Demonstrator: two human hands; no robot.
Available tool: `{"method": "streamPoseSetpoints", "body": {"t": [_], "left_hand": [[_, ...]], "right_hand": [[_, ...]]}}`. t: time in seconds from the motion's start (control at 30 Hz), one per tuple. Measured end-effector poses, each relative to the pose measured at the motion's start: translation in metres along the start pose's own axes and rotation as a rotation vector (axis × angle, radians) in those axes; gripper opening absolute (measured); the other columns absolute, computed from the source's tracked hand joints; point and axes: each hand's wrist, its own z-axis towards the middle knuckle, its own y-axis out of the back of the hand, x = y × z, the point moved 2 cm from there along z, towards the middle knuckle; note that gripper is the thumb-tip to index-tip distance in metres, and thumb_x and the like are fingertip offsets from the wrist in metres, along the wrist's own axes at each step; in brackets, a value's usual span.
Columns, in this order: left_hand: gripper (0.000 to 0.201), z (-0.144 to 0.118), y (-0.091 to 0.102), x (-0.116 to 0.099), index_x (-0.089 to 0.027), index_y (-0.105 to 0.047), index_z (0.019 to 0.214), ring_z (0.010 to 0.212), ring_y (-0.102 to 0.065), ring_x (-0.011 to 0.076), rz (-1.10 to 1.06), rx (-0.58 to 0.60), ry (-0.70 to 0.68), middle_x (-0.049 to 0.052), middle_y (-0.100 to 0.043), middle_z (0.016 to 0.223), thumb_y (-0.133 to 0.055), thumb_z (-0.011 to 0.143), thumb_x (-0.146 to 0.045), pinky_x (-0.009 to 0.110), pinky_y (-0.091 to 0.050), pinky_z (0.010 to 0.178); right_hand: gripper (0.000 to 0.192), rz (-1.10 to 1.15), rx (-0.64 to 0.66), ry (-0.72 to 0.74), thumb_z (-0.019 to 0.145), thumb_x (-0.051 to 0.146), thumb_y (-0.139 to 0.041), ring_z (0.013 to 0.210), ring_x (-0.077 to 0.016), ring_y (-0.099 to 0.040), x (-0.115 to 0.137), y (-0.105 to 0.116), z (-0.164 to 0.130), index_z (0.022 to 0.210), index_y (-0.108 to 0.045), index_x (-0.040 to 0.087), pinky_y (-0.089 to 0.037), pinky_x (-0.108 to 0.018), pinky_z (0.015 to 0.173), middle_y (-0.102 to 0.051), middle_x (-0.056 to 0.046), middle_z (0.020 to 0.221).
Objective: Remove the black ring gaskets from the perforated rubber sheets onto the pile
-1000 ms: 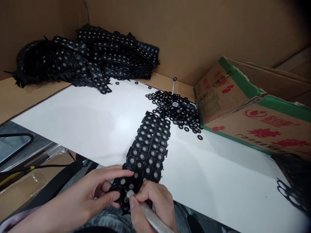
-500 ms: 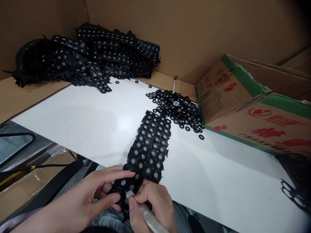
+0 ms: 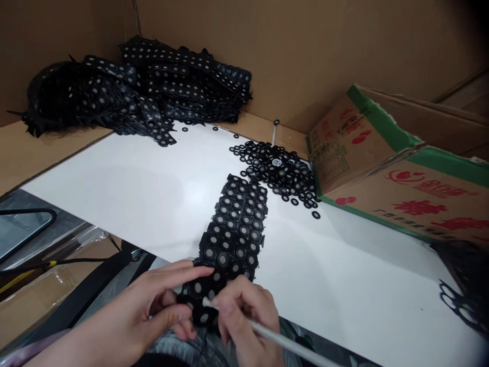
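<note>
A black rubber sheet (image 3: 235, 229) studded with round grey-centred discs lies along the white table (image 3: 145, 193), its near end hanging over the front edge. My left hand (image 3: 153, 303) pinches that near end between thumb and fingers. My right hand (image 3: 244, 316) grips a thin white rod (image 3: 282, 342) like a pen, with its tip pressed on a disc of the sheet right beside my left thumb.
A heap of loose black rings (image 3: 280, 173) lies past the sheet's far end. A pile of more black sheets (image 3: 130, 92) fills the back left corner. A cardboard box with green trim (image 3: 385, 168) stands at right, and emptied black webbing (image 3: 464, 290) lies at the far right edge.
My right hand has tilted, so the white rod now slants out to the lower right. The sheet has slid slightly toward me. The left hand keeps its pinch.
</note>
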Motion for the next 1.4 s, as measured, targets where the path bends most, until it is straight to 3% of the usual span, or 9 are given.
{"method": "streamPoseSetpoints", "body": {"t": [0.13,0.3,0.47,0.6,0.73,0.87,1.0,1.13,1.4], "left_hand": [[0.042,-0.004,0.004,0.001,-0.047,-0.061,0.133,0.094,-0.074,0.0223,0.125,-0.026,-0.007,-0.001,-0.053,0.149,-0.061,0.093,-0.037,0.033,-0.060,0.090],[0.058,-0.008,0.013,0.004,-0.047,-0.059,0.135,0.140,-0.044,0.0339,0.201,-0.086,-0.056,-0.002,-0.053,0.151,-0.077,0.080,-0.046,0.040,-0.049,0.106],[0.042,-0.001,0.011,0.001,-0.042,-0.065,0.130,0.137,-0.048,0.0333,0.154,-0.086,0.017,-0.001,-0.057,0.146,-0.067,0.088,-0.045,0.041,-0.049,0.106],[0.040,0.004,0.009,-0.001,-0.042,-0.064,0.131,0.113,-0.066,0.0288,0.107,-0.011,0.041,-0.001,-0.055,0.147,-0.064,0.091,-0.039,0.035,-0.058,0.092],[0.041,0.002,0.012,0.000,-0.045,-0.060,0.134,0.093,-0.072,0.0208,0.144,0.000,0.050,-0.001,-0.050,0.152,-0.061,0.094,-0.037,0.033,-0.060,0.086],[0.044,-0.004,0.016,0.005,-0.046,-0.058,0.136,0.122,-0.061,0.0300,0.242,-0.052,0.029,-0.003,-0.048,0.154,-0.061,0.093,-0.039,0.034,-0.058,0.093],[0.045,-0.010,0.018,0.008,-0.051,-0.055,0.138,0.142,-0.042,0.0339,0.440,-0.116,0.004,-0.006,-0.053,0.152,-0.059,0.093,-0.045,0.045,-0.048,0.107],[0.046,-0.011,0.018,0.006,-0.056,-0.047,0.140,0.145,-0.040,0.0293,0.562,-0.097,-0.039,-0.011,-0.053,0.151,-0.055,0.096,-0.044,0.048,-0.034,0.116],[0.049,-0.011,0.013,0.005,-0.053,-0.049,0.141,0.141,-0.047,0.0278,0.615,-0.120,-0.153,-0.010,-0.057,0.148,-0.057,0.097,-0.034,0.044,-0.038,0.114]], "right_hand": [[0.048,0.092,0.020,-0.064,0.102,0.048,-0.042,0.037,-0.0109,-0.045,-0.003,-0.001,-0.004,0.063,-0.057,0.022,-0.038,-0.022,0.039,-0.049,0.005,0.041],[0.044,-0.055,-0.010,0.095,0.100,0.049,-0.047,0.052,-0.0129,-0.057,0.005,-0.001,-0.001,0.067,-0.062,0.023,-0.048,-0.024,0.057,-0.060,0.002,0.052],[0.043,-0.039,0.030,0.178,0.100,0.050,-0.047,0.049,-0.0103,-0.057,0.009,-0.004,0.002,0.072,-0.063,0.022,-0.045,-0.022,0.053,-0.062,0.003,0.055],[0.051,-0.062,0.007,0.083,0.102,0.048,-0.043,0.043,-0.0102,-0.048,0.004,-0.002,-0.002,0.061,-0.056,0.021,-0.042,-0.024,0.053,-0.051,0.004,0.047],[0.050,0.085,-0.052,-0.048,0.104,0.047,-0.036,0.035,-0.0091,-0.044,-0.003,0.001,-0.006,0.068,-0.060,0.022,-0.038,-0.024,0.043,-0.053,0.004,0.049],[0.050,0.113,0.003,-0.070,0.102,0.051,-0.039,0.033,-0.0092,-0.043,-0.004,-0.002,-0.008,0.068,-0.061,0.022,-0.040,-0.023,0.042,-0.053,0.004,0.047],[0.053,0.010,0.056,-0.091,0.099,0.058,-0.042,0.037,-0.0109,-0.050,-0.002,-0.008,-0.009,0.066,-0.063,0.022,-0.050,-0.026,0.057,-0.051,0.005,0.043],[0.057,-0.006,0.113,-0.110,0.098,0.063,-0.039,0.034,-0.0092,-0.048,0.000,-0.009,-0.007,0.066,-0.062,0.022,-0.049,-0.026,0.059,-0.052,0.006,0.041],[0.054,0.032,0.104,-0.001,0.100,0.059,-0.038,0.031,-0.0084,-0.048,0.012,-0.013,0.006,0.067,-0.059,0.023,-0.045,-0.023,0.049,-0.054,0.007,0.038]]}}
